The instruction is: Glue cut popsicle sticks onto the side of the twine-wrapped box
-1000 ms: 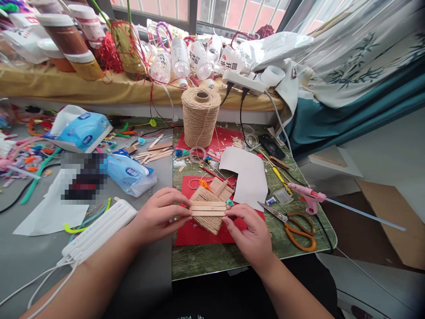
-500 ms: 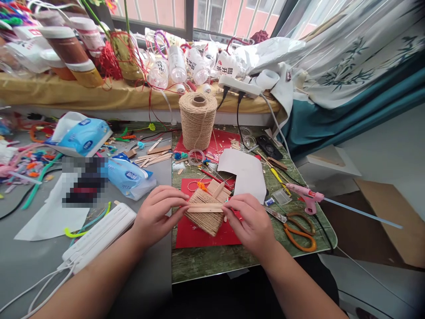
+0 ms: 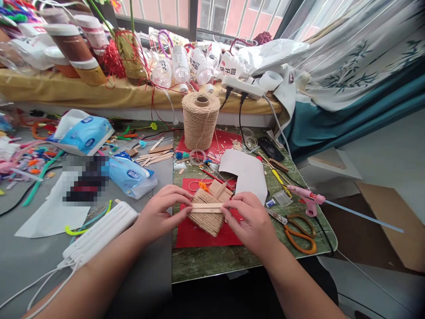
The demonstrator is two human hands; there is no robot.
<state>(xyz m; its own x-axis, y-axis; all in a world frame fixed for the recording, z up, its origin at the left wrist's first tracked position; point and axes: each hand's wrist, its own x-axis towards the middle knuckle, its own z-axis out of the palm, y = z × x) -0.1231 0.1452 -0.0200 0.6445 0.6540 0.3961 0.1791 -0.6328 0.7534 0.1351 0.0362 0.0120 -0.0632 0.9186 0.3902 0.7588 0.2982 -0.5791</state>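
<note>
My left hand (image 3: 162,215) and my right hand (image 3: 250,221) each pinch one end of a row of flat wooden craft sticks (image 3: 207,207) held level between them. The sticks lie across a twine-wrapped square piece (image 3: 206,219) that rests on a red sheet (image 3: 199,237). Both hands have their fingers closed on the stick ends. More glued sticks (image 3: 221,189) sit just behind the wrapped piece.
A big spool of jute twine (image 3: 200,120) stands behind. Orange-handled scissors (image 3: 295,228) and a pink glue gun (image 3: 307,197) lie at right, near the table edge. A white card (image 3: 247,175), tissue packs (image 3: 131,175), loose sticks (image 3: 156,155) and a white power strip (image 3: 99,232) surround the hands.
The hands have drawn closer together along the sticks, and the right hand moved up and left. The stick row now looks narrower than a second ago.
</note>
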